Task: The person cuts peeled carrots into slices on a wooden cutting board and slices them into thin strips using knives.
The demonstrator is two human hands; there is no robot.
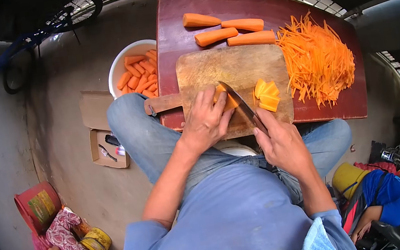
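Our blue cloth shirt (pixel 233 212) lies nearest, on the near side of the brown wooden cutting board (pixel 207 70). On that board, our left hand (pixel 206 116) clamps an orange carrot chunk (pixel 230 102); our right hand (pixel 283 140) closes around a curved dark-bladed knife (pixel 242 102), just beside the chunk. Toward the board's right edge we have fanned orange slices (pixel 267 95); beyond it, four peeled orange carrots (pixel 218 36); right of it, heaped orange shreds (pixel 321 62).
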